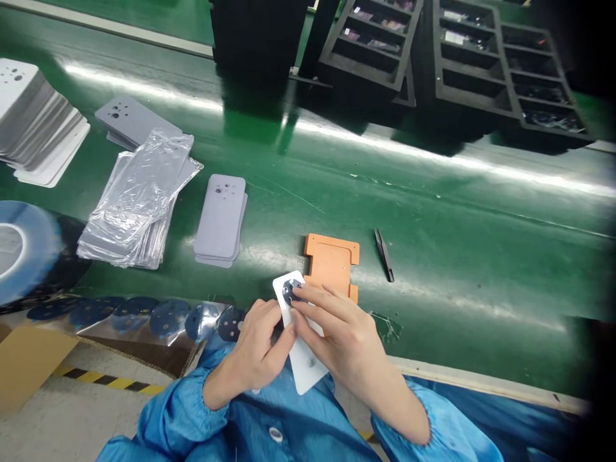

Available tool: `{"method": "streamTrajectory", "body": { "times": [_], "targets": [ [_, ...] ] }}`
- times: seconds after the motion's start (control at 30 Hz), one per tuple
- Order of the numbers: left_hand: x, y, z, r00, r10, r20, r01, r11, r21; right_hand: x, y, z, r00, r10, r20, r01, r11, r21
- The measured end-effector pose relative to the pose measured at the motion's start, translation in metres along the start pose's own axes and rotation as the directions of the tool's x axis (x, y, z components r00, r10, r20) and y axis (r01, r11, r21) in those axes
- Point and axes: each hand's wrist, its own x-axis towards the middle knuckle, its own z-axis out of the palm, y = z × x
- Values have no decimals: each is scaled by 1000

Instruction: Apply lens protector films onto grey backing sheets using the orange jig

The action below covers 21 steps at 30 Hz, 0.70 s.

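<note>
White card (302,367) at the near middle, held by the left hand (262,343), has a dark sticker (289,290) on, touched by the right hand (344,326), grip hard to tell, while grey cards (219,224) at left show none.

Between the left hand (262,343) and right hand (344,327) is a smooth white rectangular panel (299,366), slightly glossy, bearing a shiny dark film-like patch (289,290). Just beyond the right hand lies a matt orange plastic-looking block (331,260); farther right, dark tweezers (384,255) with a dull finish. Left of the left hand runs a glossy clear plastic strip (179,321); beyond it, smooth matt grey panels (219,221) and a crinkled, shiny transparent plastic wrapping (151,183). Creased blue cloth sleeves (180,410) gather behind both hands.
</note>
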Motion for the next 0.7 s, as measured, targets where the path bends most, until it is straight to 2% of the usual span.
{"method": "streamTrajectory", "body": {
  "times": [0.1, 0.2, 0.3, 0.37, 0.53, 0.6, 0.7],
  "targets": [
    [-1, 2, 1, 999, -23, -24, 22, 1000, -4, 1, 2, 3, 996, 72, -48, -68, 995, 72],
    [-2, 1, 2, 998, -39, -47, 38, 999, -13, 0, 7, 1, 969, 245, -28, -234, 948, 217],
    [-3, 0, 3, 994, -96, -59, 92, 994, -63, -3, 15, -2, 894, 449, 6, -415, 822, 391],
    [-4, -1, 5, 987, -141, -72, 129, 979, -157, -5, 21, -4, 840, 542, 21, -474, 714, 516],
    [-8, -7, 13, 960, -246, -133, 188, 919, -346, -12, 37, -3, 762, 642, 81, -475, 470, 744],
    [-8, -9, 14, 951, -260, -167, 190, 918, -349, -15, 43, -2, 737, 671, 77, -463, 419, 781],
    [-7, -11, 11, 958, -204, -200, 151, 956, -251, -20, 47, 0, 694, 719, 33, -448, 395, 802]
  ]
}}
